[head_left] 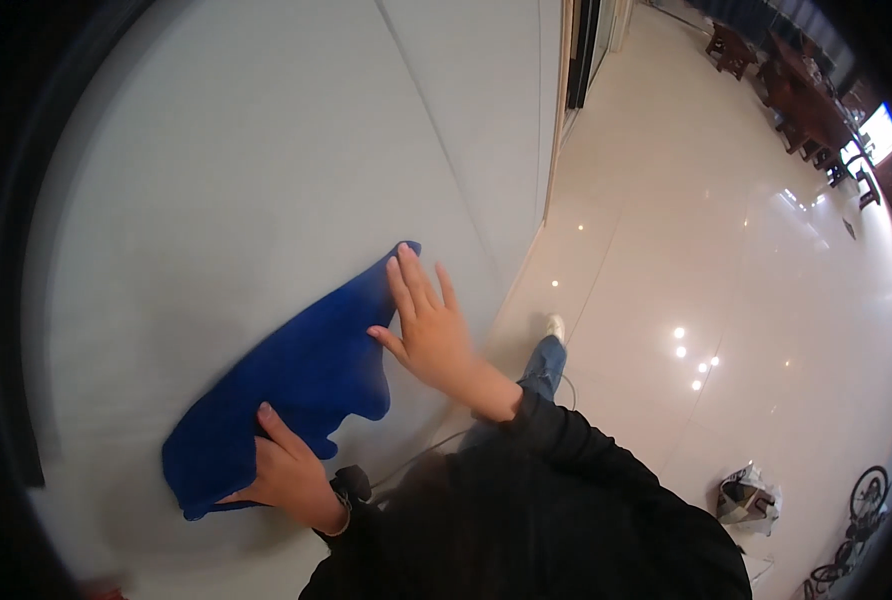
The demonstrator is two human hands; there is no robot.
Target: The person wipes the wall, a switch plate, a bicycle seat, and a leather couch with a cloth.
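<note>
A blue cloth point(296, 350) lies spread against a large pale, smooth panel, slanting from lower left to upper right. My left hand point(291, 478) grips its lower part, thumb on top and the fingers hidden behind the fabric. My right hand point(431, 330) rests flat at the cloth's upper right corner, fingers stretched out and apart, fingertips touching the fabric near its tip. Along the right side the cloth's edge hangs in loose, wavy folds.
The pale panel point(266, 150) has a thin dark seam and ends at an edge on the right. Beyond are a glossy tiled floor point(656, 240), my shoe point(555, 326), a bag point(749, 500), a bicycle point(866, 497) and dark wooden furniture point(801, 100). A thin cable point(421, 458) runs beside me.
</note>
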